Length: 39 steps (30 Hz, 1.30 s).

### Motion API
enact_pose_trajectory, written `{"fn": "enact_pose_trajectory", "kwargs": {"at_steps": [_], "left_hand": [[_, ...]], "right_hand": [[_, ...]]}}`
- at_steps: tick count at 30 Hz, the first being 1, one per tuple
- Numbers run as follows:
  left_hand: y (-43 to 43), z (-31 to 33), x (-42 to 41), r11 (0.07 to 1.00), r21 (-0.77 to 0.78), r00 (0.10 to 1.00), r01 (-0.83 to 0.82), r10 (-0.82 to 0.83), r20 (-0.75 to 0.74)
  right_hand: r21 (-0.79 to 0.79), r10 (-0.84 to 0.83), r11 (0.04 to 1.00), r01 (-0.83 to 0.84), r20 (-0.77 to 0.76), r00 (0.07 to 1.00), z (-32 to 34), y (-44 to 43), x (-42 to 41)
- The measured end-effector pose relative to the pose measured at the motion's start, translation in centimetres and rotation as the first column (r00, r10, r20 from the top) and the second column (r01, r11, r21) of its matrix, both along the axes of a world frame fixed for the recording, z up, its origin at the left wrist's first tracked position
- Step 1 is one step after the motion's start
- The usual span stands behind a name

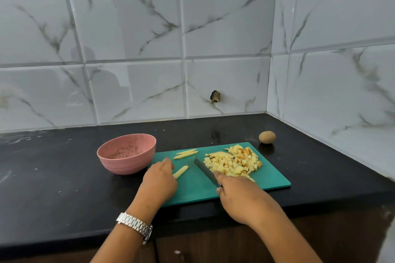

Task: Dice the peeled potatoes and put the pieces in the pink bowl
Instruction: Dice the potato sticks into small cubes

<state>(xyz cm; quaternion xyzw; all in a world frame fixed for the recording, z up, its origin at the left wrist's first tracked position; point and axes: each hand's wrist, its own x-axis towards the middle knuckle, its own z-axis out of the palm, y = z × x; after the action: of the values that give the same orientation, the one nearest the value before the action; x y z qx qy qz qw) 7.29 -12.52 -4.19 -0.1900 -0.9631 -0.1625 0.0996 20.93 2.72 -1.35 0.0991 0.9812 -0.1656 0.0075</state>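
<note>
1. The left hand (159, 177) curls its fingers down on the near end of a potato strip (181, 171) on the green cutting board (275, 181); the right hand (241, 196) grips the handle of the knife (204, 168), whose blade lies between that strip and the diced pile (235, 162). If the left knuckles creep toward the edge during crosscuts, a fingertip could be nicked
2. The strip is thin and probably moist, so it may roll or skid under the blade, giving uneven pieces or a slipped cut
3. The diced pile crowds the board's right half, just beside the blade; a careless sweep could push cubes over the far or right edge onto the black counter (64, 188)
4. More strips (185, 153) lie near the board's far edge and are easy to overlook
5. The pink bowl (126, 152) sits just left of the board and shows no dice inside; scraping the pile across risks spills at the gap or nudging the bowl
6. An unpeeled potato (267, 137) rests on the counter behind the board and could roll if bumped
</note>
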Motion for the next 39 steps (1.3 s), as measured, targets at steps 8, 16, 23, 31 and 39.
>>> {"fn": "enact_pose_trajectory", "kwargs": {"at_steps": [8,16,23,31,39], "left_hand": [[0.4,-0.1,1.7,0.998,0.044,0.997,0.053,-0.055,0.049],[0.9,-0.6,2.5,0.991,0.124,0.999,0.046,-0.046,-0.006],[1.3,-0.9,2.6,0.989,0.147,0.999,0.026,-0.020,-0.041],[1.1,-1.2,2.8,0.988,0.151,0.996,0.037,-0.024,-0.088],[1.1,-1.4,2.9,0.985,0.163,0.991,0.053,-0.032,-0.133]], "right_hand": [[0.032,-0.056,0.998,0.058,-0.077,0.995,-0.3,-0.5,-0.5],[0.135,0.026,0.991,-0.010,-0.124,0.992,-1.0,-0.9,1.0],[0.154,0.058,0.987,-0.037,-0.137,0.989,-1.1,-0.8,1.0],[0.213,0.050,0.976,-0.033,-0.077,0.996,-1.1,-1.5,-0.8],[0.191,0.050,0.981,-0.029,-0.110,0.993,-1.6,-2.0,0.2]]}}
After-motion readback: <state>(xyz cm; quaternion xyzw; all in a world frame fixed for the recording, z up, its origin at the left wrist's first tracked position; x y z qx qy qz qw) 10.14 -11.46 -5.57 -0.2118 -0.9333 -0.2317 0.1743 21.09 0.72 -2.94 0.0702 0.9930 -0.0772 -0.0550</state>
